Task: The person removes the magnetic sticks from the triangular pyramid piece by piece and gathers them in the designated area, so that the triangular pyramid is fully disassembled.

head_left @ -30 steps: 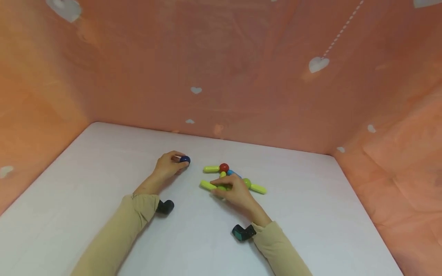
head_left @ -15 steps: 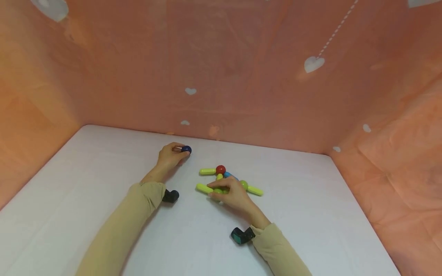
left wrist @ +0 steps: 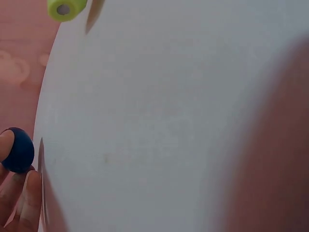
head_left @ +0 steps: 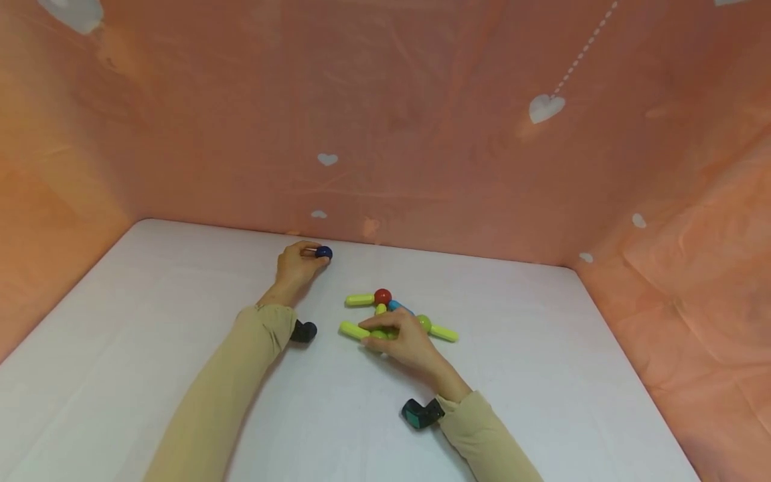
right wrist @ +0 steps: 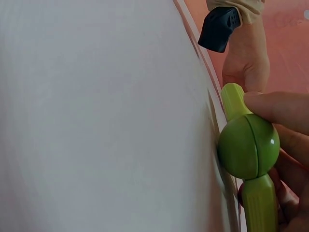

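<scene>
Near the table's back edge my left hand (head_left: pixel 295 268) pinches a dark blue ball (head_left: pixel 324 254) between thumb and fingers. The left wrist view catches that blue ball (left wrist: pixel 20 152) at its left border. My right hand (head_left: pixel 406 338) grips a yellow-green magnetic rod (head_left: pixel 353 331) where it joins a green ball (right wrist: pixel 248 145), thumb on the joint. Behind this hand lies the rest of the joined figure: a red ball (head_left: pixel 382 296), another yellow-green rod (head_left: pixel 360 300), a blue rod (head_left: pixel 400 307), and a second green ball (head_left: pixel 424 324) with a rod (head_left: pixel 444 333). My fingers hide part of it.
A white table (head_left: pixel 512 375) is enclosed by orange cloth walls (head_left: pixel 421 134) printed with pale hearts. Dark wrist cameras (head_left: pixel 423 414) stick out from both sleeves. In the left wrist view, a rod end (left wrist: pixel 63 9) shows a grey disc.
My left hand has carried the blue ball away from me toward the table's back edge. The right hand keeps its grip on the figure. The head view has shifted slightly.
</scene>
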Action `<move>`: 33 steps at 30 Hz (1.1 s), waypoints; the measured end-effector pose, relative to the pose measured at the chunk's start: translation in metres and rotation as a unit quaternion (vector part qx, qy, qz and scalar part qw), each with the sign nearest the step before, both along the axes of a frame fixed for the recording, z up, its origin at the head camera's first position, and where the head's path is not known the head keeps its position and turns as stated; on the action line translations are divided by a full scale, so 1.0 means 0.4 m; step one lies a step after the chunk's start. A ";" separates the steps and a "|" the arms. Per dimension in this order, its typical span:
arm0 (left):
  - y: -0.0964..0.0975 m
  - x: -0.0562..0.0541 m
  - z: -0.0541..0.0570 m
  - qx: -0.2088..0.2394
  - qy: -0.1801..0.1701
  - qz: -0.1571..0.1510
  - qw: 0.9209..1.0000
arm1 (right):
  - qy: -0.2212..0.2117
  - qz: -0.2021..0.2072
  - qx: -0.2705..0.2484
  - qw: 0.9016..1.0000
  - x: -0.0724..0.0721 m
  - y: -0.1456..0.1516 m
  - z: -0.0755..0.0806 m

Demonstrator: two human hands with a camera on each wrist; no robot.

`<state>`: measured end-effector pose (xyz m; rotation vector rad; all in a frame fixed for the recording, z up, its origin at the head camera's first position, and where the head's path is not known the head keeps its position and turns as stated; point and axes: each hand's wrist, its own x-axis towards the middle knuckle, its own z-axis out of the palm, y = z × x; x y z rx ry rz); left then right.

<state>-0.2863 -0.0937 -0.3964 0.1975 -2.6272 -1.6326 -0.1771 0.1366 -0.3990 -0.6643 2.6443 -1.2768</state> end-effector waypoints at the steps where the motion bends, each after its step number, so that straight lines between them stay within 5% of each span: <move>1: 0.001 -0.001 -0.001 -0.001 0.000 0.000 1.000 | 0.001 0.000 0.000 1.000 0.001 0.000 -0.001; 33: -0.006 0.007 -0.004 -0.035 0.003 -0.024 0.999 | 0.008 -0.023 0.006 1.000 0.007 -0.006 -0.003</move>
